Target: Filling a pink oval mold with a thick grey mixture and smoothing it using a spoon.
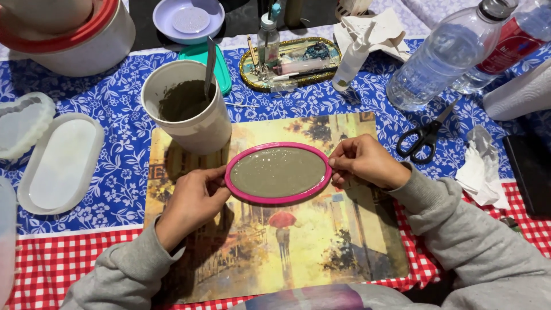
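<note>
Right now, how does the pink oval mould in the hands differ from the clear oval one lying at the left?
The pink mould is full of grey mix; the clear mould is empty. The pink mould is gripped at its ends by the left hand and right hand; the clear mould lies untouched. The pink mould looks smaller. Both are oval and shallow.

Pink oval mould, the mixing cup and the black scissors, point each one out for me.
Pink oval mould (278, 172): head view, on the grey mix filling its middle.
Mixing cup (201, 129): head view, on its pale outer wall.
Black scissors (422, 138): head view, on the black handle loops.
</note>
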